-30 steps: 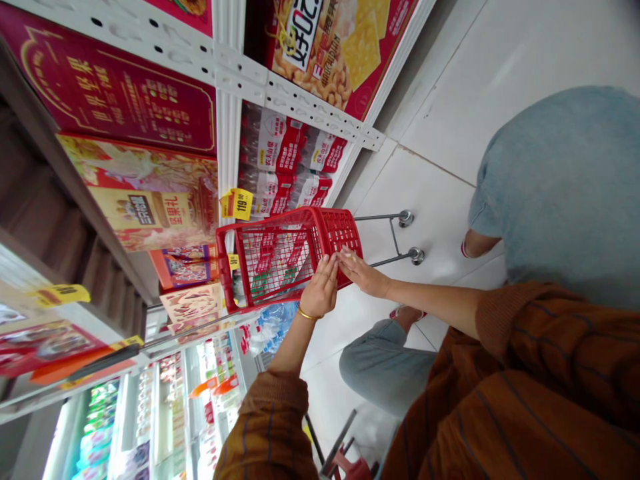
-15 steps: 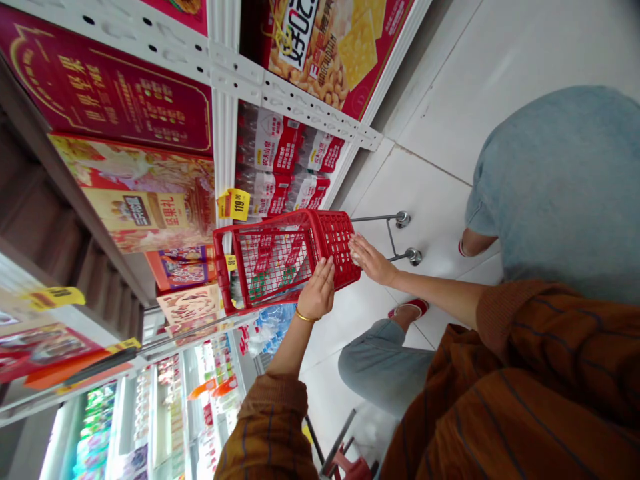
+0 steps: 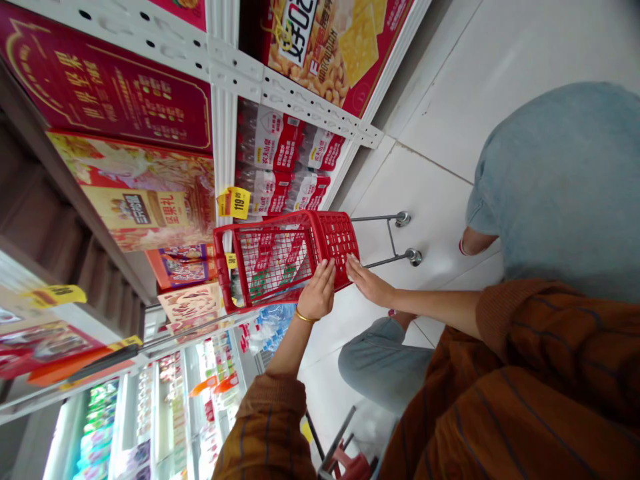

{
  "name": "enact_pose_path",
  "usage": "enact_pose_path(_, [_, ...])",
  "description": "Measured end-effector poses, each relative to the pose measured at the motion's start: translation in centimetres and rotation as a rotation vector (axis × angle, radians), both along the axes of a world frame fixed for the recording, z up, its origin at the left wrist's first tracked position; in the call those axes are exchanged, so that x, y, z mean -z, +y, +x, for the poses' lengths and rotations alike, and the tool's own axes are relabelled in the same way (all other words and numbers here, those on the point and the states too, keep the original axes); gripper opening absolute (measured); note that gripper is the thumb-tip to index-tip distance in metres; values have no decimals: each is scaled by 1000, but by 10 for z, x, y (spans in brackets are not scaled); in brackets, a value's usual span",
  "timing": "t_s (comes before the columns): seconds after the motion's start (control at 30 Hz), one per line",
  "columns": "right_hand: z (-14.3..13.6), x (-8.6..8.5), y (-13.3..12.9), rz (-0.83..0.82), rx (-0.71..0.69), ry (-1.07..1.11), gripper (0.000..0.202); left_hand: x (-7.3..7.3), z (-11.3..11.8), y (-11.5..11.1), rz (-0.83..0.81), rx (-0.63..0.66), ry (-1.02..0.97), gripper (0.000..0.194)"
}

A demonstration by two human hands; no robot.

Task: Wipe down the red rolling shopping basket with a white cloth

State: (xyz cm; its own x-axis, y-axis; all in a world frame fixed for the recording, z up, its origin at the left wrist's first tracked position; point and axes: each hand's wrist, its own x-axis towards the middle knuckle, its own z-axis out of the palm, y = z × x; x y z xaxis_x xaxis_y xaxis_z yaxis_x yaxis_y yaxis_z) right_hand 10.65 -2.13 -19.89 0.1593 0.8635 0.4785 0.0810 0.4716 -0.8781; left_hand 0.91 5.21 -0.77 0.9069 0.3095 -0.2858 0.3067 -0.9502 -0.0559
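Note:
A small red shopping cart (image 3: 327, 233) with a wire mesh inside appears sideways in the tilted view. My left hand (image 3: 319, 290), with a gold bangle at the wrist, rests stretched fingers on the cart's red plastic panel. At the lower edge of the same panel is my right hand (image 3: 370, 280), its fingers extended side by side, fingertips touching or nearly touching the red plastic. The two hands are a short way apart. The palm sides and anything under the fingers are hidden.
Beside the cart, a white shelf rack (image 3: 225, 67) holds red-labelled bottles (image 3: 273, 143) and boxed snacks (image 3: 320, 53). The cart's wheels (image 3: 413, 257) stand on pale floor tiles. My denim-covered knees are at right. Another red object with metal bars (image 3: 350, 463) shows at the bottom edge.
My right hand has shifted along the panel towards its lower edge, closer to my left hand. The pale patch seen at its fingertips no longer shows. My left hand has barely moved.

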Motion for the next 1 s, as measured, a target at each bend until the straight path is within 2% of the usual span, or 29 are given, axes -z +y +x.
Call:
enact_pose_path(0.1, [0,1,-11,53,-26,-27,57,1,-1,-1,1,1,14,62])
enact_pose_path(0.2, [8,3,-10,78,-38,-11,53,-1,0,-2,1,2,16,61])
enact_pose_path(0.4, [35,1,31,-114,76,164,47,-16,12,0,-23,28,12,57])
enact_pose_path(0.47, [42,2,47,-167,86,238,48,-18,20,3,-34,-3,9,55])
enact_pose_path(0.57, [48,5,64,-153,84,297,46,-15,33,9,-22,-106,4,57])
enact_pose_path(0.73, [44,6,74,-182,136,322,50,-6,39,11,-71,-163,43,61])
enact_pose_path(0.9, [29,-2,75,-212,94,359,58,-6,37,9,-98,-176,75,64])
enact_pose_path(1.0, [22,-6,73,-222,104,395,55,-5,36,9,-79,-182,90,66])
